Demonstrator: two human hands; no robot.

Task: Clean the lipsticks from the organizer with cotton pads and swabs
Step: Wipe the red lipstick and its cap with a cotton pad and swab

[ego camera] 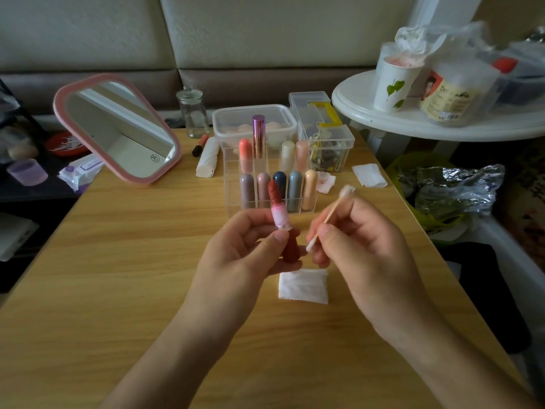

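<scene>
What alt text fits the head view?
Over a table, a person's left grip holds an open red lipstick while the right grip pinches a swab beside it. A pad lies beneath them; behind stands a clear organizer of capped lipsticks, with a pink mirror to the left.

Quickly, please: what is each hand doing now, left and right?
Left hand: closed around the open red lipstick.
Right hand: pinching a cotton swab.
</scene>
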